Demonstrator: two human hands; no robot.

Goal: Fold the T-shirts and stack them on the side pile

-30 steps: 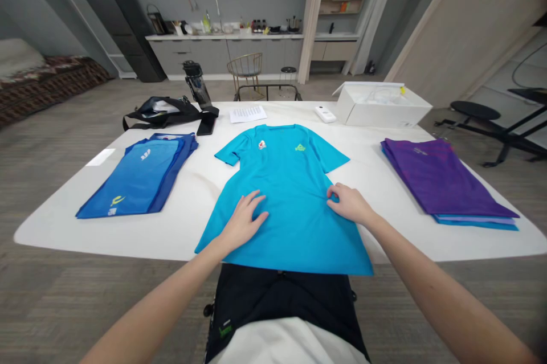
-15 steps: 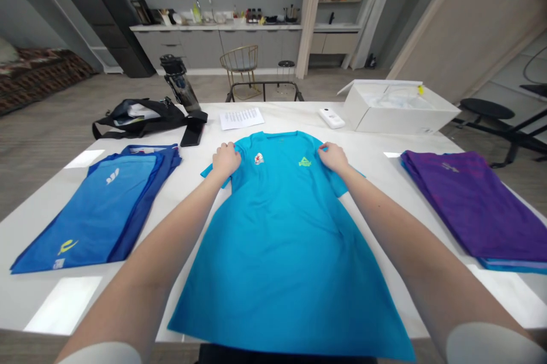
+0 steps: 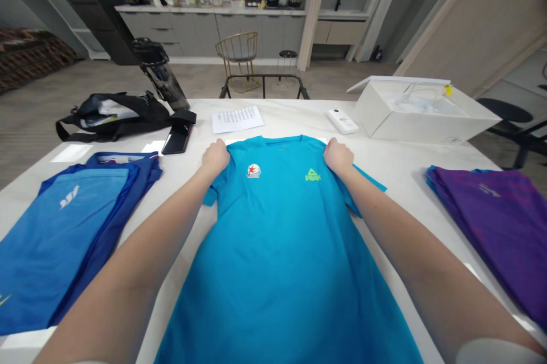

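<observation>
The left arm point(image 3: 132, 264) and the right arm point(image 3: 414, 244) are bare, skinny at the wrist and fatter near the elbow. The left grip point(image 3: 216, 156) and the right grip point(image 3: 339, 155) are just plain bare hands. A white sleeve point(image 3: 498, 352) with a smooth, round edge goes around the right arm. It looks soft and plain. The left sleeve is mostly hidden.

turquoise short-sleeved T-shirt point(image 3: 284, 238) | is lying front-up, mid-scene — collar point(image 3: 282, 140) is pointing far, body is widening near | round badge point(image 3: 253, 171) is showing left, green PEAK logo point(image 3: 312, 175) right
</observation>
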